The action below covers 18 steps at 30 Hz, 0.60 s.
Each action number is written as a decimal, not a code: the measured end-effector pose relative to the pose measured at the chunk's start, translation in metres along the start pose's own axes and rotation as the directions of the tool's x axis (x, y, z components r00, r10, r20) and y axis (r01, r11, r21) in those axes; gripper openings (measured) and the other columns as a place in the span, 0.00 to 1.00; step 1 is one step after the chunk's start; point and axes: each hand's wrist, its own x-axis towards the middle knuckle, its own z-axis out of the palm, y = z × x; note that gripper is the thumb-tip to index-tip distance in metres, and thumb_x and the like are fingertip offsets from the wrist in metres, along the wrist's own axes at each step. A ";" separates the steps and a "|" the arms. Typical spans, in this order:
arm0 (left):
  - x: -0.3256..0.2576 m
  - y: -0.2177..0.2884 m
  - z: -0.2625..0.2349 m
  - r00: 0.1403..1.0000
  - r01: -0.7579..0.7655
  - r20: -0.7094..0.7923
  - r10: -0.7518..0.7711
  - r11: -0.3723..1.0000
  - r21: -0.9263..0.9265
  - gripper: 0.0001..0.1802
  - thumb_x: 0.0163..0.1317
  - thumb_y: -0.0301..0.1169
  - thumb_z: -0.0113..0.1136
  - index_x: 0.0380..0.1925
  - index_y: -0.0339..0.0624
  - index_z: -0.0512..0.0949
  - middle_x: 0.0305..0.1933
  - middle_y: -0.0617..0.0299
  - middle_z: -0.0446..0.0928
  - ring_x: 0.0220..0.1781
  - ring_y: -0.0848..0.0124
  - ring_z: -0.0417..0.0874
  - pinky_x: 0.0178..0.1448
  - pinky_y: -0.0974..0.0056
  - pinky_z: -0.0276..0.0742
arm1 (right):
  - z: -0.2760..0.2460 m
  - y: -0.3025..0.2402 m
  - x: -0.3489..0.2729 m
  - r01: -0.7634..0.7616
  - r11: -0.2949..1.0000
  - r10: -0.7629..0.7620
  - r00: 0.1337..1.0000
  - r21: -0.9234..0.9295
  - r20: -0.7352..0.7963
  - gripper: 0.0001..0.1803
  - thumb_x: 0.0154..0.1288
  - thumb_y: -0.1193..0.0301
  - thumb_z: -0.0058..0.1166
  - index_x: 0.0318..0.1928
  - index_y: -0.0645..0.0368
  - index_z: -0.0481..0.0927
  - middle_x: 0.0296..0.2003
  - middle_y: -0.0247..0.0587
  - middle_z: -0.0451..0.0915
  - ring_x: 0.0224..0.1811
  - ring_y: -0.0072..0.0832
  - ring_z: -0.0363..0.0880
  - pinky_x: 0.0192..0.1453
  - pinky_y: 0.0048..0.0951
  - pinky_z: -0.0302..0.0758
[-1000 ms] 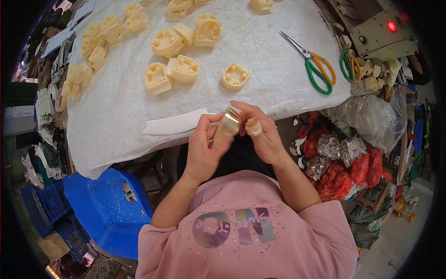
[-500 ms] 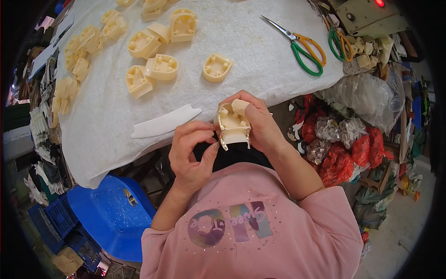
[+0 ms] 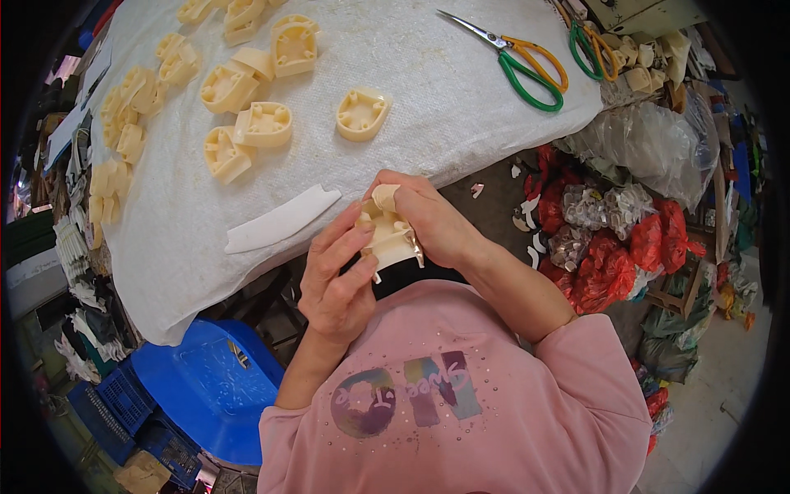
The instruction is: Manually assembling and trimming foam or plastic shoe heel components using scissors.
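Left hand (image 3: 336,288) has joined right hand (image 3: 432,216) clasping cream piece (image 3: 387,236); blue chair (image 3: 210,383) near white-covered table (image 3: 411,90).

Hollow cream piece (image 3: 387,241) gripped by right hand (image 3: 434,221); its left side held by left hand (image 3: 336,276). White strip (image 3: 284,219) laid along near edge of white cloth (image 3: 395,62). Other cream pieces (image 3: 362,115) scattered beyond; scissors (image 3: 501,43) placed, blades spread slightly, toward the right.

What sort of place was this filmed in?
Probably a small workshop: many matching cream pieces lie on a white-covered table alongside scissors, with red plastic bags heaped beside it.
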 end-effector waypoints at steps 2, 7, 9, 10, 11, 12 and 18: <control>-0.004 -0.002 0.003 1.000 -0.003 -0.004 0.003 0.996 -0.089 0.16 0.45 0.10 0.60 0.33 0.38 0.72 0.45 0.49 0.76 0.53 0.44 0.77 0.54 0.52 0.78 | 0.000 -0.004 0.001 0.049 0.997 -0.048 0.999 -0.064 0.009 0.13 0.60 0.69 0.34 0.35 0.62 0.72 0.28 0.34 0.74 0.30 0.18 0.71 0.33 0.21 0.70; -0.001 -0.002 0.001 0.998 0.056 -0.032 -0.059 0.994 -0.091 0.15 0.46 0.10 0.59 0.32 0.37 0.72 0.44 0.50 0.77 0.51 0.47 0.79 0.53 0.53 0.78 | -0.003 0.000 0.000 -0.017 0.998 0.018 1.000 -0.065 0.017 0.18 0.65 0.61 0.41 0.42 0.62 0.75 0.36 0.36 0.76 0.37 0.19 0.74 0.40 0.21 0.72; 0.003 -0.002 -0.003 0.999 0.046 -0.025 -0.048 0.996 -0.073 0.15 0.46 0.10 0.59 0.32 0.37 0.71 0.44 0.50 0.77 0.51 0.48 0.79 0.52 0.54 0.79 | -0.009 -0.003 -0.005 -0.037 0.996 0.039 0.999 -0.084 0.021 0.21 0.66 0.57 0.43 0.46 0.63 0.75 0.40 0.37 0.76 0.41 0.20 0.74 0.43 0.22 0.73; 0.005 -0.002 -0.005 0.999 0.050 -0.016 -0.051 0.995 -0.081 0.15 0.46 0.09 0.59 0.32 0.37 0.71 0.44 0.50 0.77 0.50 0.48 0.80 0.52 0.55 0.79 | -0.016 -0.006 -0.008 0.041 0.999 -0.037 0.994 -0.034 0.103 0.22 0.67 0.58 0.45 0.50 0.63 0.74 0.45 0.39 0.75 0.45 0.22 0.73 0.47 0.23 0.73; 0.005 -0.003 -0.007 0.998 0.053 -0.008 -0.054 0.995 -0.090 0.15 0.46 0.09 0.59 0.32 0.37 0.71 0.44 0.50 0.77 0.50 0.48 0.80 0.52 0.55 0.79 | -0.021 -0.008 -0.011 0.113 0.993 -0.115 0.977 0.022 0.179 0.23 0.67 0.59 0.48 0.55 0.63 0.72 0.49 0.40 0.74 0.50 0.23 0.72 0.51 0.25 0.72; 0.005 -0.003 -0.007 0.998 0.056 -0.011 -0.057 0.995 -0.086 0.15 0.46 0.09 0.59 0.32 0.37 0.71 0.44 0.50 0.77 0.50 0.48 0.80 0.52 0.55 0.79 | -0.026 -0.009 -0.014 0.110 0.994 -0.113 0.976 0.022 0.184 0.23 0.67 0.59 0.48 0.55 0.63 0.72 0.49 0.40 0.74 0.50 0.23 0.72 0.51 0.25 0.72; 0.000 -0.003 -0.005 0.997 0.056 -0.045 -0.061 0.992 -0.115 0.16 0.45 0.08 0.58 0.32 0.37 0.71 0.44 0.49 0.77 0.48 0.49 0.81 0.49 0.56 0.79 | -0.028 -0.004 -0.017 0.230 0.973 -0.229 0.925 0.033 0.305 0.19 0.62 0.74 0.57 0.53 0.63 0.73 0.43 0.35 0.73 0.42 0.19 0.72 0.50 0.23 0.71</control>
